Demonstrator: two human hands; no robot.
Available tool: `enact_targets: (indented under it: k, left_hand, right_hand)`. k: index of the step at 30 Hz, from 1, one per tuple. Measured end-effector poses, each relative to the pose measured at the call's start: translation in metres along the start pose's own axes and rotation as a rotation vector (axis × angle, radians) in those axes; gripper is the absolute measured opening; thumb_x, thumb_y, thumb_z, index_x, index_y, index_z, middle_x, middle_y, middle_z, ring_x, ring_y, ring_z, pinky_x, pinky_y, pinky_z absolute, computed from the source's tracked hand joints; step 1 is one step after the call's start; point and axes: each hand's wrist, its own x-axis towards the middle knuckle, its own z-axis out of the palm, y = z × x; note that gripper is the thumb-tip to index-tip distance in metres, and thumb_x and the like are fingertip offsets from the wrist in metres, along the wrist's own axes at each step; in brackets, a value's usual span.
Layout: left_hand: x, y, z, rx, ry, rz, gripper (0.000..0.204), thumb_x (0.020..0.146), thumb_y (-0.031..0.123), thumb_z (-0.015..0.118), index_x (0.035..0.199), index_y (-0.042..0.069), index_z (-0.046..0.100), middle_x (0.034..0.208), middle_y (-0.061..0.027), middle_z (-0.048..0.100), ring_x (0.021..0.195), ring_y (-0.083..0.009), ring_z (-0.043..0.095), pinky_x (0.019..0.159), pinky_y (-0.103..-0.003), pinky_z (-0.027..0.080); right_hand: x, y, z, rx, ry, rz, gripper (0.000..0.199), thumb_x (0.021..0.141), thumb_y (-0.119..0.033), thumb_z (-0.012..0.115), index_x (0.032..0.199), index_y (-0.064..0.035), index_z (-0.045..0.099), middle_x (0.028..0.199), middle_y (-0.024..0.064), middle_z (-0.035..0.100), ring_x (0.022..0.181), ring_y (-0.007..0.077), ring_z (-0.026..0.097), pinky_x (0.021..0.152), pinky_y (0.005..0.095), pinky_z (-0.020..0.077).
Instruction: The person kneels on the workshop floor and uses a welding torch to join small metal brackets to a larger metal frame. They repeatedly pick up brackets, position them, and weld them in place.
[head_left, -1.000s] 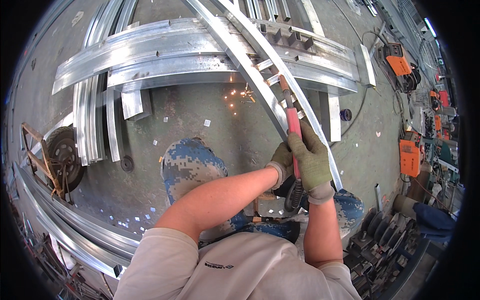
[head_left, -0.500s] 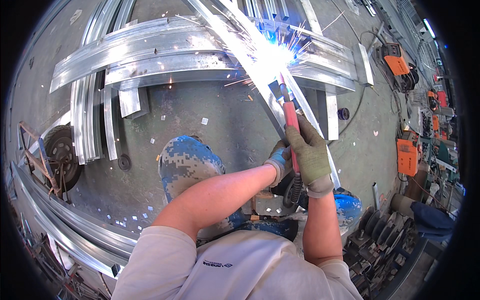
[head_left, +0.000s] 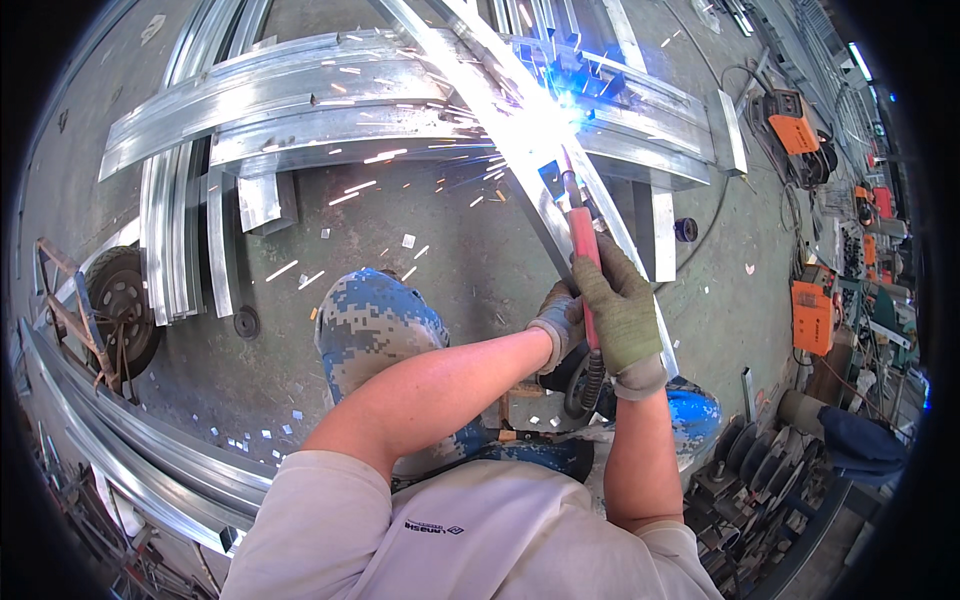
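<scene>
My right hand (head_left: 622, 310), in an olive-green work glove, is wrapped round the red handle of a welding torch (head_left: 583, 240). My left hand (head_left: 560, 315), gloved too, is curled against the left side of the same handle, its fingers partly hidden. At the torch's tip a white-blue arc (head_left: 545, 125) glares and washes out the joint there. Beneath the glare lies a ladder-like frame of bright metal tubes (head_left: 465, 85), slanting from the upper middle toward my right knee. Sparks streak leftward and down from the arc.
The frame rests across wide metal channels (head_left: 330, 125). More long profiles (head_left: 172, 240) lie at the left, near a wheeled cart's tyre (head_left: 125, 310). Orange welding machines (head_left: 812, 318) stand at the right, with a cable (head_left: 712, 235) on the floor. Grinding discs (head_left: 755, 455) are stacked lower right.
The sparks now fly farther left and down, in longer streaks. The glare has shrunk somewhat on its right side. Both hands and the torch stay almost in place.
</scene>
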Motion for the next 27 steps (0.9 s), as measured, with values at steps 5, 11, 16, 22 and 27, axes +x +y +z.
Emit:
enact_targets:
  k: [5,11,16,22,27]
  left_hand:
    - [0.023,-0.005,-0.025,0.064,-0.172,0.089,0.063,0.098,0.065,0.061,0.136,0.015,0.057,0.120,-0.0119,0.069,0.111,-0.0246,0.069,0.097,-0.040,0.055]
    - [-0.005,0.004,-0.005,0.329,-0.155,0.193,0.056,0.100,0.059,0.060,0.134,0.014,0.056,0.119,-0.0128,0.069,0.107,-0.0252,0.069,0.098,-0.042,0.056]
    - [-0.014,0.003,0.001,0.322,-0.077,0.172,0.064,0.097,0.066,0.060,0.134,0.014,0.058,0.123,-0.0138,0.070,0.108,-0.0263,0.070,0.099,-0.043,0.056]
    - [0.008,-0.002,-0.016,0.202,-0.148,0.101,0.069,0.094,0.070,0.060,0.137,0.016,0.058,0.123,-0.0143,0.071,0.110,-0.0277,0.070,0.099,-0.044,0.055]
    - [0.004,0.002,-0.015,0.311,-0.201,0.167,0.059,0.099,0.061,0.059,0.137,0.015,0.057,0.116,-0.0127,0.072,0.103,-0.0248,0.072,0.090,-0.041,0.059]
  right_hand:
    - [0.002,-0.005,0.004,-0.041,-0.006,-0.025,0.051,0.100,-0.027,0.072,0.144,-0.0012,0.062,0.106,0.0052,0.071,0.081,0.0114,0.065,0.071,0.0268,0.0516]
    - [-0.007,-0.003,0.001,-0.043,0.017,-0.039,0.057,0.100,-0.028,0.071,0.145,0.0032,0.058,0.132,0.0165,0.068,0.119,0.0213,0.063,0.103,0.0342,0.0489]
    - [-0.006,-0.002,0.000,-0.028,-0.001,-0.044,0.056,0.100,-0.027,0.071,0.145,0.0034,0.058,0.133,0.0172,0.067,0.120,0.0219,0.063,0.103,0.0350,0.0488]
    - [-0.001,-0.003,0.001,-0.076,-0.016,-0.047,0.056,0.099,-0.028,0.071,0.144,0.0036,0.059,0.132,0.0183,0.068,0.119,0.0225,0.064,0.102,0.0349,0.0491]
    - [-0.005,-0.005,0.003,-0.065,0.000,-0.057,0.056,0.100,-0.027,0.071,0.146,0.0023,0.058,0.133,0.0176,0.068,0.116,0.0213,0.065,0.101,0.0342,0.0501]
